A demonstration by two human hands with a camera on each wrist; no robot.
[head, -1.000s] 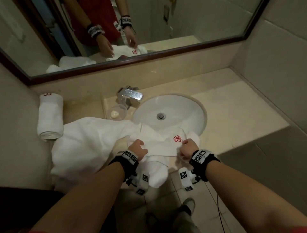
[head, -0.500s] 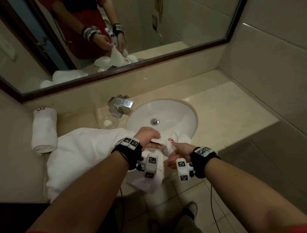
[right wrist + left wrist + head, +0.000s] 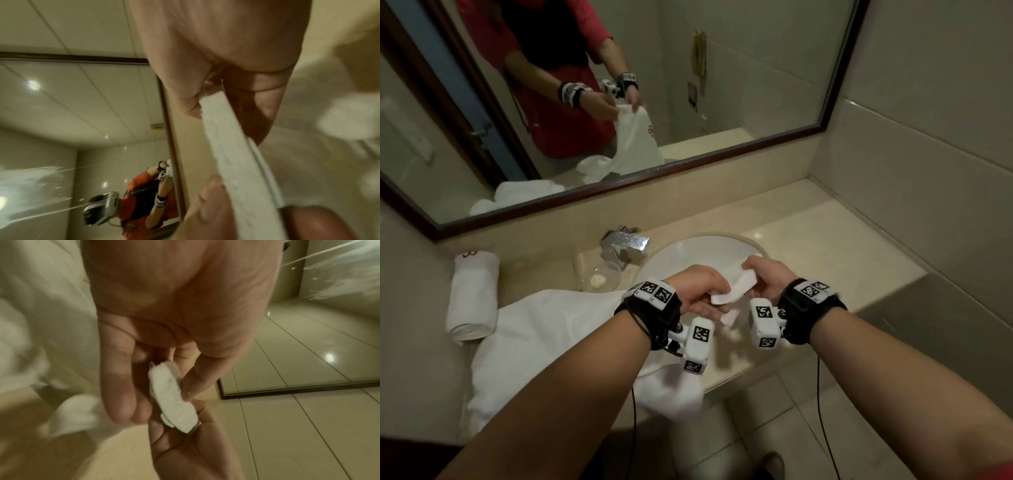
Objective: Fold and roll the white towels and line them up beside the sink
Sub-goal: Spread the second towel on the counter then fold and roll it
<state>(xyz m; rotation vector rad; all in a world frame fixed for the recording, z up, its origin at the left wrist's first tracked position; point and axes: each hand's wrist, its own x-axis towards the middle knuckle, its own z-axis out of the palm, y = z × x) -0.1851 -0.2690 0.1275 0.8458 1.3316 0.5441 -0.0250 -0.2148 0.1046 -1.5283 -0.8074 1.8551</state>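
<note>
Both hands hold a small white towel [image 3: 734,289] up over the front of the sink [image 3: 688,253]. My left hand [image 3: 705,291] pinches one end of its folded edge [image 3: 171,395] between thumb and fingers. My right hand [image 3: 763,277] grips the other end, the edge [image 3: 232,146] running between thumb and fingers. The rest of the towel hangs below my wrists over the counter's front edge. One rolled white towel [image 3: 474,296] lies at the counter's left, by the wall. A larger white towel [image 3: 541,335] lies spread and crumpled left of the sink.
A chrome tap [image 3: 628,243] and a clear glass [image 3: 599,275] stand behind the sink's left. The beige counter [image 3: 835,253] stretches right of the sink to the tiled wall. A framed mirror [image 3: 619,102] hangs above, showing a person in a red top.
My hands have lifted the small towel off the counter and sink rim and drawn close together above the basin. The head view has tilted up toward the mirror.
</note>
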